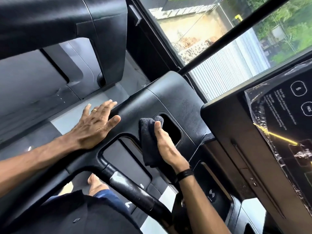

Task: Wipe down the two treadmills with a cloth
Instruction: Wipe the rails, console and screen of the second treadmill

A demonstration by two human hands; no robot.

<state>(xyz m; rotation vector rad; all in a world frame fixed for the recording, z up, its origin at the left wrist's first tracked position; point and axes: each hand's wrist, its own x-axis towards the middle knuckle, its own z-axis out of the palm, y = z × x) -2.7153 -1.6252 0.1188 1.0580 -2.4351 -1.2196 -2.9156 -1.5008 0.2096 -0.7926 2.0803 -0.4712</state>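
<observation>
From the head camera, the view is tilted, looking down over the black console arm (170, 98) of the nearer treadmill, which crosses the middle of the frame. The right hand (166, 146), centre of the frame, is clenched around a dark cloth (146, 132), thumb on top, pressing its bunched upper end into the corner of a cup-holder pocket (172, 129) sunk into the arm. The left hand (96, 124), centre left, holds nothing: it lies flat and open on the outer edge of the same arm, fingers spread, a ring (94, 110) on one finger. A screen (283, 119) under crinkled plastic film fills the right side. The second treadmill (59, 22) shows as a dark arm across the upper left, with a window (211, 39) beyond at upper right.

To do this step well, I would judge that the cloth should be worked round the pocket's rim and then down into its corners, where dust gathers, with the flat left hand steadying the body. A fresh fold for the broad top of the arm would avoid smearing.

The cloth hangs as a long folded strip. Its long axis runs from the pocket at centre down toward the lower centre of the frame, alongside the right palm; the working end points up and slightly right, into the pocket, and the loose tail trails below the wrist.
</observation>
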